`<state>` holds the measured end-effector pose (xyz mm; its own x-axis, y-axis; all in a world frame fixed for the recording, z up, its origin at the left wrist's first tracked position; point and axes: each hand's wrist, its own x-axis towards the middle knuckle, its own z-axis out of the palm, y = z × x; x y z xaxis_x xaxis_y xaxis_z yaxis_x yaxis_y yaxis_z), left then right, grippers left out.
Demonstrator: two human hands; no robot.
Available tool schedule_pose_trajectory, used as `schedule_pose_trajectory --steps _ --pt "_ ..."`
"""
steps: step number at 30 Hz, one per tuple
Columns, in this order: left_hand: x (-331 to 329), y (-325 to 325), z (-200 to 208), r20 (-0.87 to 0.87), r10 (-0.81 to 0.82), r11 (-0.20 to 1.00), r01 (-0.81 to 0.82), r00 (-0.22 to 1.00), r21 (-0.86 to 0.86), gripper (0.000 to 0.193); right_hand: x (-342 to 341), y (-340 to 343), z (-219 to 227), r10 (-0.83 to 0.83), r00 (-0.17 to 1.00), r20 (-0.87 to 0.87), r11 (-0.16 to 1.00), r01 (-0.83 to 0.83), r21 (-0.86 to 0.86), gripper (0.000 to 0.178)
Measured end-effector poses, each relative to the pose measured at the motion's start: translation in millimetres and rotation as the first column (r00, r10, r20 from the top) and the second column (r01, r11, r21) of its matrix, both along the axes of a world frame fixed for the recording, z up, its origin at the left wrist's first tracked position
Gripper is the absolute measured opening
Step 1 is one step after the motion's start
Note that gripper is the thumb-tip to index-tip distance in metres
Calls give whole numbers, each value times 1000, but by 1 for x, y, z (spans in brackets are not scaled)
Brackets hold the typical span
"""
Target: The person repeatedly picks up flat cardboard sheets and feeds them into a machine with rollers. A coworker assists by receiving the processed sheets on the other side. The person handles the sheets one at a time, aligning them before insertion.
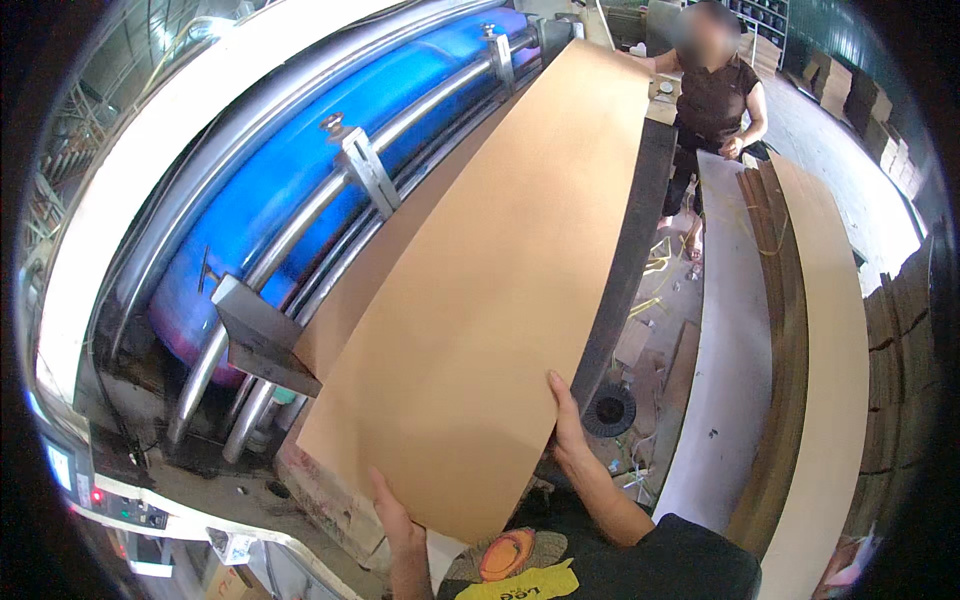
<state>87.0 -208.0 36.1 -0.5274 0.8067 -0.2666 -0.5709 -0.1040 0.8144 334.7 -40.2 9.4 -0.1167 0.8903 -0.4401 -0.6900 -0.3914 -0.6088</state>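
Seems to me the brown cardboard sheet (480, 300), slanting through mid-frame, is being steadied, left hand (400, 525) and right hand (570, 430) gripping its near edges, fingers probably hidden beneath, and the next move calls for keeping it level.

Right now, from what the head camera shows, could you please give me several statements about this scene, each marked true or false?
1. The left hand and the right hand both hold the large brown sheet. True.
2. The big roller is plain yellow. False: the big roller is mostly blue.
3. A co-worker stands near the far end of the large brown sheet. True.
4. The large brown sheet is folded into a box. False: it is spread out unfolded.
5. A stack of brown sheets lies to the right of the large brown sheet. True.
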Motion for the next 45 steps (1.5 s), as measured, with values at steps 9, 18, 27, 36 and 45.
schedule_pose_trajectory --steps 9,18,27,36,45 --pt "-1 80 83 -188 -270 951 231 944 -205 64 3 66 38 41 972 232 998 -31 -46 95" --pt "-83 128 90 -50 -99 927 74 994 -369 70 -49 115 67 221 971 94 965 -231 125 64" --pt "-146 169 105 -102 -154 954 121 983 -273 60 -109 141 82 151 981 125 979 -166 122 66" --pt "-170 157 33 -98 128 983 -140 987 -123 67 -129 152 5 202 821 534 950 -297 97 83" --pt "-54 -27 -150 57 520 824 -483 852 -296 64 -209 58 -44 -531 671 517 707 14 707 79"
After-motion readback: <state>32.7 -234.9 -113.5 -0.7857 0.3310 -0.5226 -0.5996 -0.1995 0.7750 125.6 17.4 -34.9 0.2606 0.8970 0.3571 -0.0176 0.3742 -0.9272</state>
